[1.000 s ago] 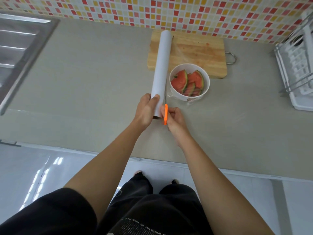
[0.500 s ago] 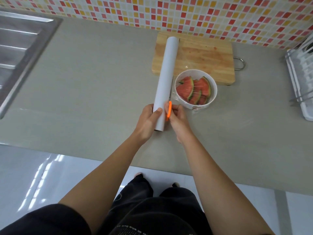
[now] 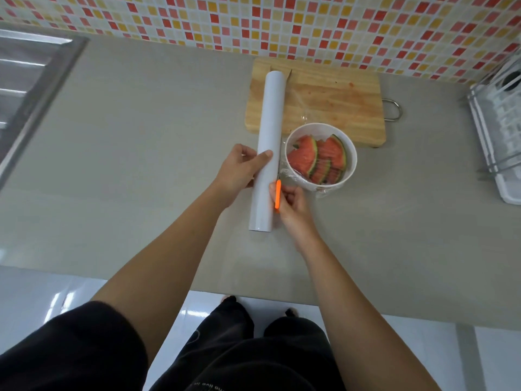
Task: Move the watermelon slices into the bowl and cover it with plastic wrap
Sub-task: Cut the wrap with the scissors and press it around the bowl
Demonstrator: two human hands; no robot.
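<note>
- The plastic wrap roll lies on the counter, a long white tube with its long axis running from the person out toward the tiled wall, leaning a touch to the right at the far end
- Its far end rests over the left part of the wooden cutting board; its near end points back at the person
- Left hand is wrapped round the roll a little nearer than its middle, thumb across the top
- Right hand pinches an orange-handled tool right against the roll's right edge, handle parallel to the tube, thin blade pointing away
- Just right of the roll sits the white bowl, on the counter at the board's near edge
- The watermelon slices are inside it, stacked on edge, green rinds showing
- Clear film is bunched around the bowl's near side
- Further out: a steel sink at far left, a white dish rack at far right
</note>
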